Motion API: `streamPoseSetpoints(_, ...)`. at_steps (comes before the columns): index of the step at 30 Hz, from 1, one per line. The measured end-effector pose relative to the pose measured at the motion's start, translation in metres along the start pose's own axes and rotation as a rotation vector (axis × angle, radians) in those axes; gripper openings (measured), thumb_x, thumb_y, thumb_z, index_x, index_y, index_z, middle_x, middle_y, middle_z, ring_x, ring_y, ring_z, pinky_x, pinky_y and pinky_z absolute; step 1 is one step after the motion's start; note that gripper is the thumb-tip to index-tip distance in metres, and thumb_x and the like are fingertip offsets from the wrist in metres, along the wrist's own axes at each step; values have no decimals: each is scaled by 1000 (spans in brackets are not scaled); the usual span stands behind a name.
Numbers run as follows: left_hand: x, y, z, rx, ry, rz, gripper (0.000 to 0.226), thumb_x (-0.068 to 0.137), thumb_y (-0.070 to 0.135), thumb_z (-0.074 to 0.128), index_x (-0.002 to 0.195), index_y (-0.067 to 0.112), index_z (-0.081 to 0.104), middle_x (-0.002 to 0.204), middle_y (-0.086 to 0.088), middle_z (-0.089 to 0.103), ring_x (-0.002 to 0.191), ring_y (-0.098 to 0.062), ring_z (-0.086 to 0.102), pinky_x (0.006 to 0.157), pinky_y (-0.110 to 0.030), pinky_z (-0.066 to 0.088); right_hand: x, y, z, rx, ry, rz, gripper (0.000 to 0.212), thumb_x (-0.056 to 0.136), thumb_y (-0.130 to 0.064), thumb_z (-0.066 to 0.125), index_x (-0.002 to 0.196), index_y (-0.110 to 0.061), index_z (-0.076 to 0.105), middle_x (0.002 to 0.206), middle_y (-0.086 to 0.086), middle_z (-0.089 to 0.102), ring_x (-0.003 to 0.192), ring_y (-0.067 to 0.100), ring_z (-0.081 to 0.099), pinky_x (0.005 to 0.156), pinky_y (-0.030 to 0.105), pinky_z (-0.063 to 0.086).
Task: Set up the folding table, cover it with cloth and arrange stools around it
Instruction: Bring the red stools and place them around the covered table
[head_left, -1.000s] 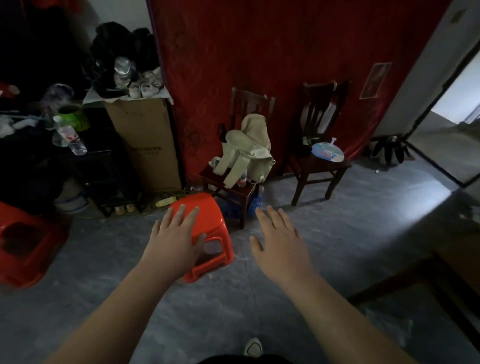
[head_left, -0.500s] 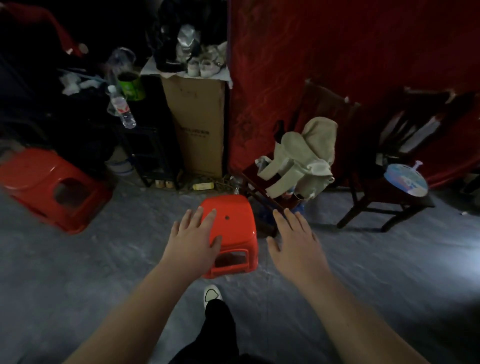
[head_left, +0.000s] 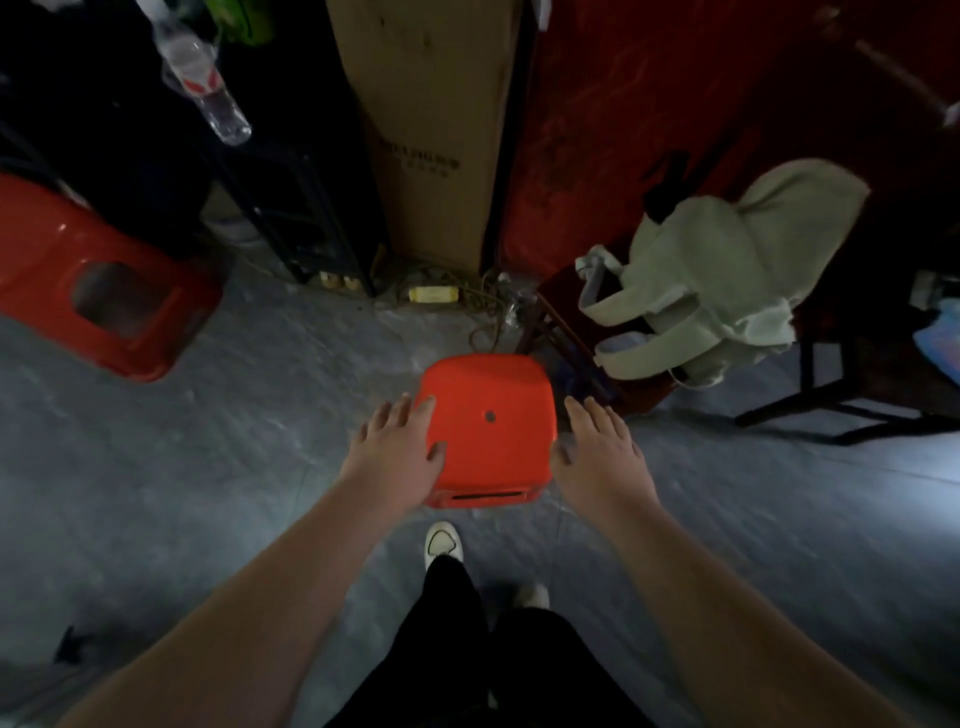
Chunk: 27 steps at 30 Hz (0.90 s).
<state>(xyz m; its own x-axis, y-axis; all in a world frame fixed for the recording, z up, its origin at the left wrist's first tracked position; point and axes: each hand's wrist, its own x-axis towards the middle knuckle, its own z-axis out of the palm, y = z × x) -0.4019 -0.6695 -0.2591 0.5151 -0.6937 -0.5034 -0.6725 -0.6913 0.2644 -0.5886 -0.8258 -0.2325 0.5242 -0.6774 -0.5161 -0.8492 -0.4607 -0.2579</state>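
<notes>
Two stools look unplaced: left hand (head_left: 400, 460) and right hand (head_left: 597, 457), fingers straight, flank the near stool (head_left: 491, 415), far stool (head_left: 78, 275) at ten o'clock, table unseen.

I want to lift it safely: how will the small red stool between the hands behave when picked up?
The stool looks like moulded plastic, so it is probably stiff and light for its size. Its smooth seat may be slippery, so gripping the sides seems wiser. Its broad, square shape should resist tipping.
</notes>
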Motion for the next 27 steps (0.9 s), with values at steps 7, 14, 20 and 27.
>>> streamPoseSetpoints(7, 117, -16, 93, -131, -124, -147, 73, 96, 46, 49, 157, 22, 17, 161, -10, 23, 146, -35, 23, 115, -51, 30, 134, 45, 87, 35, -110, 88, 72, 97, -41, 46, 160, -25, 14, 168, 2, 12, 154, 24, 8, 122, 50, 22)
streamPoseSetpoints(14, 198, -37, 194, -468, -92, -411, 109, 86, 47, 72, 159, 22, -5, 165, -17, 6, 146, -43, 24, 116, -54, 29, 238, 90, 182, 216, -195, 197, 97, 91, -48, 65, 161, -24, 2, 168, 6, 7, 153, 33, 13, 119, 56, 27)
streamPoseSetpoints(20, 223, -46, 245, -676, -65, -538, 115, 79, 35, 79, 158, 25, -4, 154, -16, 26, 137, -39, 38, 106, -57, 41, 278, 100, 230, 430, -233, 339, 120, 80, -53, 77, 159, -29, -10, 158, 13, 31, 138, 36, 44, 107, 50, 44)
streamPoseSetpoints(27, 217, -38, 234, -590, -46, -544, 112, 85, 32, 74, 158, 23, -11, 154, -16, 29, 133, -39, 45, 104, -49, 44, 268, 91, 225, 373, -183, 330, 114, 85, -48, 74, 160, -23, -8, 154, 15, 38, 132, 36, 50, 99, 44, 46)
